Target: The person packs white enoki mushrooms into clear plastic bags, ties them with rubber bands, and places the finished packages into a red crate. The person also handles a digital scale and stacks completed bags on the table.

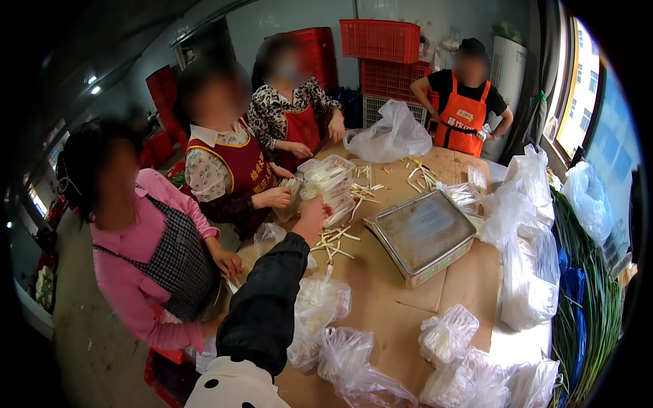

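My left hand (310, 218), in a black sleeve, stretches over the table to a stack of clear plastic boxes (334, 179) filled with pale vegetable stalks. Its fingers are bent beside the stack; I cannot tell whether they grip a box. My right hand is out of view. Loose white stalks (336, 244) lie just right of my wrist. A platform scale (421, 229) with a bare metal tray stands to the right. Knotted plastic bags (319, 301) of packed boxes sit under and beside my forearm.
Co-workers stand along the left side: a pink sleeve (153, 326), a maroon apron (229, 163), another maroon apron (301, 130). A person in an orange apron (461, 120) stands at the far end. More filled bags (464, 380), long green leaves (586, 306) and red crates (380, 41) surround the cardboard-covered table (377, 301).
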`<state>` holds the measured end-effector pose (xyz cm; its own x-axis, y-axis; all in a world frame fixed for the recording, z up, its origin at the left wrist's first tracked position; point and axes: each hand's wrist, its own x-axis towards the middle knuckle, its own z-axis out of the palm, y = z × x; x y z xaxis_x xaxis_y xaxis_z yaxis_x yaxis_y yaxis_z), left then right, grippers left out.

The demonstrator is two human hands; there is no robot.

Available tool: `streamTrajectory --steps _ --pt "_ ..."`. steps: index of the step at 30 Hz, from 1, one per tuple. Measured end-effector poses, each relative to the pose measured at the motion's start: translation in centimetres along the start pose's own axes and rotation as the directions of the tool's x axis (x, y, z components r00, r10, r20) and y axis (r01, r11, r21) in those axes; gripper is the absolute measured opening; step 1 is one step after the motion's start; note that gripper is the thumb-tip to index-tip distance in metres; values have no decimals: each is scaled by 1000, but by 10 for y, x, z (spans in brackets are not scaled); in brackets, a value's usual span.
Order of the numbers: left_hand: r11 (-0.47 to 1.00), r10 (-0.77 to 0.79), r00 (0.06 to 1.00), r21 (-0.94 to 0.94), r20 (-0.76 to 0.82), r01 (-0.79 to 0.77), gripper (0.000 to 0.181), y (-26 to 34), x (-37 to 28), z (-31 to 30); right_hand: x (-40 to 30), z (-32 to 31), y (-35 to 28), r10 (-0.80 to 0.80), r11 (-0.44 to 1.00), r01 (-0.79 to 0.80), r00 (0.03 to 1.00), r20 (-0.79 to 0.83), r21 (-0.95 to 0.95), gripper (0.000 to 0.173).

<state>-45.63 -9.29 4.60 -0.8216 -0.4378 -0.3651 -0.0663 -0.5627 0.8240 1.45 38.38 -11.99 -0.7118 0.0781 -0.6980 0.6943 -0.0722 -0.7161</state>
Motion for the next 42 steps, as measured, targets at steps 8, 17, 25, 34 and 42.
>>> streamTrajectory --steps 8,17,25,34,42 --pt "998 7 995 -60 -103 -14 27 6 85 7 21 37 -123 78 997 -74 987 -138 37 19" --pt "969 -79 986 -243 -148 41 26 -6 139 5 30 44 -144 96 995 -91 983 -156 39 14" --pt "983 -18 1000 -180 22 21 16 3 86 11 22 41 -146 107 994 -96 973 -205 60 11" --pt "973 230 891 -85 392 -214 8 25 -63 -34 -38 45 -80 133 986 -106 966 -221 128 13" --pt "954 -298 633 223 714 198 9 -38 -313 -85 10 15 1 -34 991 49 992 -118 127 22"
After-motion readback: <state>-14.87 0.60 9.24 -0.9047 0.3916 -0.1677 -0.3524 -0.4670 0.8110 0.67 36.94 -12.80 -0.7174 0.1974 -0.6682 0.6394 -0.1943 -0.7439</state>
